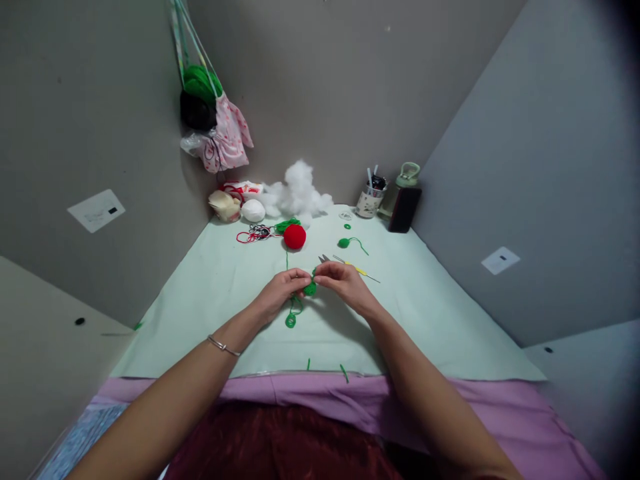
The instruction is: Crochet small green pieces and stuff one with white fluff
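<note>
Between the thumb and fingers of my left hand [279, 292] is a small green crocheted piece [311, 289]. My right hand [345, 283] is closed in a pinch at the piece's upper edge, where a bit of green yarn shows; its fingertips partly cover what they grip. A green yarn strand runs from the left hand toward the back of the table. Below the left hand lies a small green crocheted ring [291, 321] with a loop of yarn. Just beyond the right hand are scissors [324, 258], partly hidden, and a yellow-handled crochet hook [361, 271].
A red ball [295, 237], tangled yarn [257, 233] and white stuffing [301, 190] sit toward the back. A green oval piece [344, 243] trails yarn. At back right stand a pen cup [370, 200], a bottle [407, 175] and a phone [405, 209]. Yarn snippets [344, 373] lie near the front edge.
</note>
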Available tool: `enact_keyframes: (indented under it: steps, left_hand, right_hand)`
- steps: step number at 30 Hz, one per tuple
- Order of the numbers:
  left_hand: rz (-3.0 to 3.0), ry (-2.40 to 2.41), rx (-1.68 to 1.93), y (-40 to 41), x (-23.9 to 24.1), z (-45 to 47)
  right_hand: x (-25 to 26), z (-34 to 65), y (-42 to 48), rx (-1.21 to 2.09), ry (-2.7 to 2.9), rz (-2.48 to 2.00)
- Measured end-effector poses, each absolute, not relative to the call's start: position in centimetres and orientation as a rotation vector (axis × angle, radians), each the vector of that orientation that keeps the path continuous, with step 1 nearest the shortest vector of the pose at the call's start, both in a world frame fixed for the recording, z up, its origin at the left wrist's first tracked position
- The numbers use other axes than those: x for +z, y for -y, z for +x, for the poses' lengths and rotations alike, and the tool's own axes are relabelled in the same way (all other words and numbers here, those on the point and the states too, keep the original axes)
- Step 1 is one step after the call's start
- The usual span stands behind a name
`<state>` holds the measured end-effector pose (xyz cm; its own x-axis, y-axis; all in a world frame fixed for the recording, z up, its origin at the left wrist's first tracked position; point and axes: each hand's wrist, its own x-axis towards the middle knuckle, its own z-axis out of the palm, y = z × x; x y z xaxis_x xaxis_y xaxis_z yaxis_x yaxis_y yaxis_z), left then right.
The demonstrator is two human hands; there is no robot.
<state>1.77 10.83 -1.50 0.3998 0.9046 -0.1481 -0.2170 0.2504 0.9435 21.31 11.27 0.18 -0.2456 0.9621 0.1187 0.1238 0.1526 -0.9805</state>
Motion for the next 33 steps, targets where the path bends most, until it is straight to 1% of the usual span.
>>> enact_keyframes:
  steps: [5,10,14,18,21,33]
  left_hand:
    - [1.047,-0.846,0.891,-10.8,-1.5,1.8]
    - [1.078,-0.852,0.899,-10.7,-1.6,1.9]
    - [1.140,-0.827,0.946,-11.0,-2.0,1.9]
    - [1.185,-0.813,0.940,-11.3,-2.3,1.7]
    - [1.168,-0.827,0.914,-11.3,-2.2,1.7]
    - [1.200,-0.858,0.947,-11.3,-2.0,1.6]
  right_hand:
    - [0.1,21.3,-11.3,1.192,1.561,-1.103]
    - [0.3,21.4,-11.2,1.259,1.481,-1.114]
    - [0.2,21.3,-11.2,1.368,1.416,-1.098]
    - [0.3,21.7,-11.3,1.541,1.166,-1.042]
    - [0.6,22.2,-11.4,1.610,1.010,-0.995]
    - [1.0,22.5,-11.3,1.646,0.976,-0.907]
